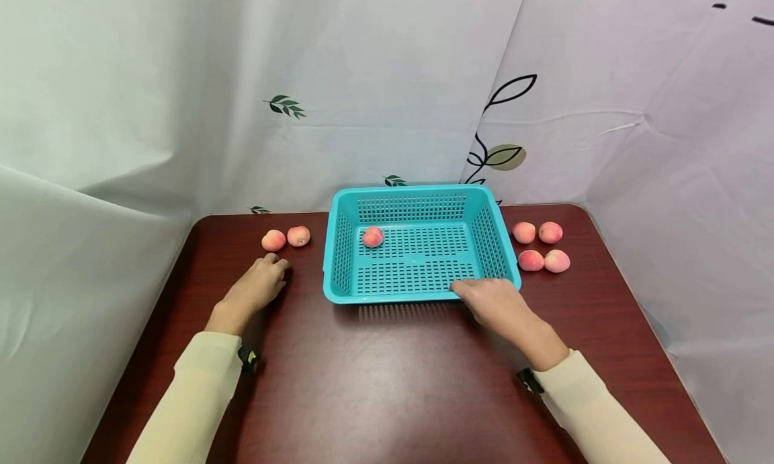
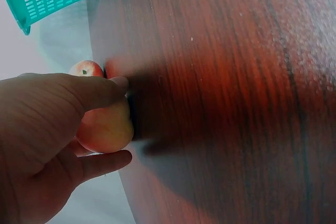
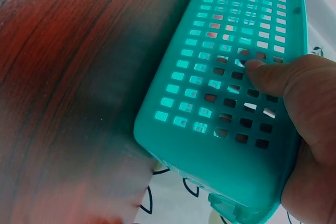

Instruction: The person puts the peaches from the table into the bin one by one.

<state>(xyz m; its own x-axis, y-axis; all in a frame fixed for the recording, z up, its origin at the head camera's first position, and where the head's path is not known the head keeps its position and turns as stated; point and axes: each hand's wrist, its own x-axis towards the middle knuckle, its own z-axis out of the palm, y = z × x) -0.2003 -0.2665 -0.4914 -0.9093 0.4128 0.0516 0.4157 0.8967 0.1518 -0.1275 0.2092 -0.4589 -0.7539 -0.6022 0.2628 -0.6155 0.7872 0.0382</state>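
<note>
My left hand point(image 1: 256, 286) reaches toward a pink-yellow peach point(image 1: 274, 240) at the table's back left. In the left wrist view, the thumb and a finger are spread on either side of that peach point(image 2: 107, 132), fingertips close to its skin. A second peach point(image 1: 299, 236) sits just right of it. With my right hand point(image 1: 498, 306) I grip the front rim of a turquoise plastic basket point(image 1: 393, 298) near its right corner. The thumb presses on its perforated outer wall point(image 3: 194, 95), as the right wrist view shows. One peach point(image 1: 372, 236) lies inside, toward the basket's back left.
Several more peaches point(image 1: 531, 260) are grouped on the table right of the basket. The dark red wooden table point(image 1: 387, 377) ends at a pale curtain point(image 1: 387, 81) with leaf patterns, which hangs behind it and along both sides.
</note>
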